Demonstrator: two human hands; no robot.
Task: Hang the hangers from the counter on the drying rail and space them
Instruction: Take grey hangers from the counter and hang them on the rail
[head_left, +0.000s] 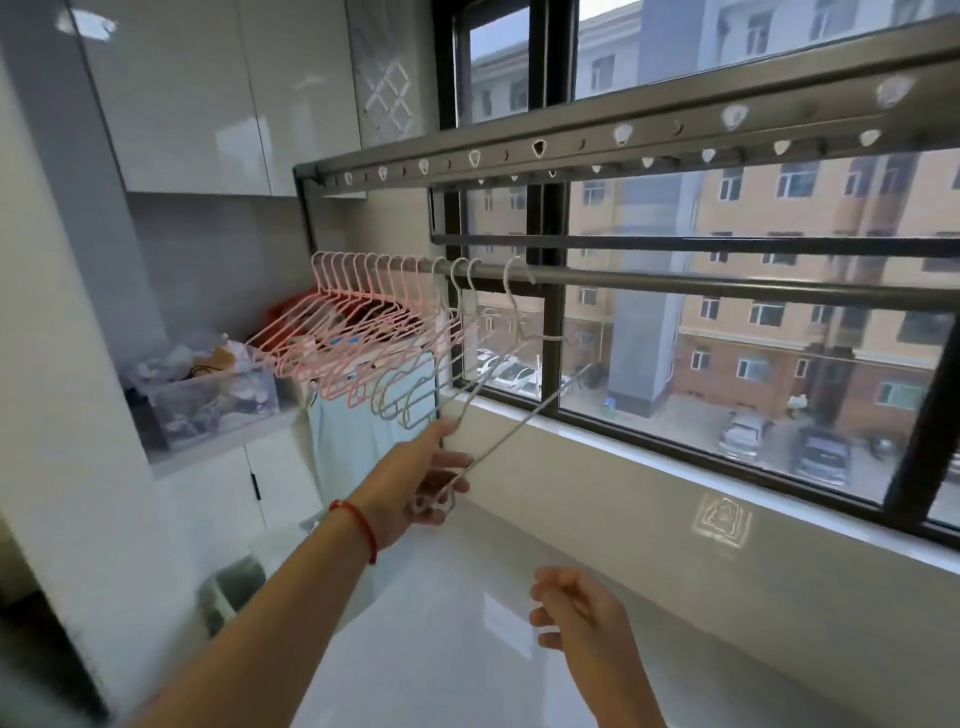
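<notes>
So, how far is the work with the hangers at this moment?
Mostly done, it seems. A tight row of pink hangers and three pale hangers already hang on the drying rail. In hand: the left hand grips the lower end of a white hanger whose hook sits on the rail. The right hand holds nothing. No hangers show on the counter. Left: spacing, since the hangers are bunched together.

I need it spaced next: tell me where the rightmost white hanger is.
In the head view, the rightmost white hanger hooks the drying rail, right of the other white ones; the left hand grips its lower end.
</notes>
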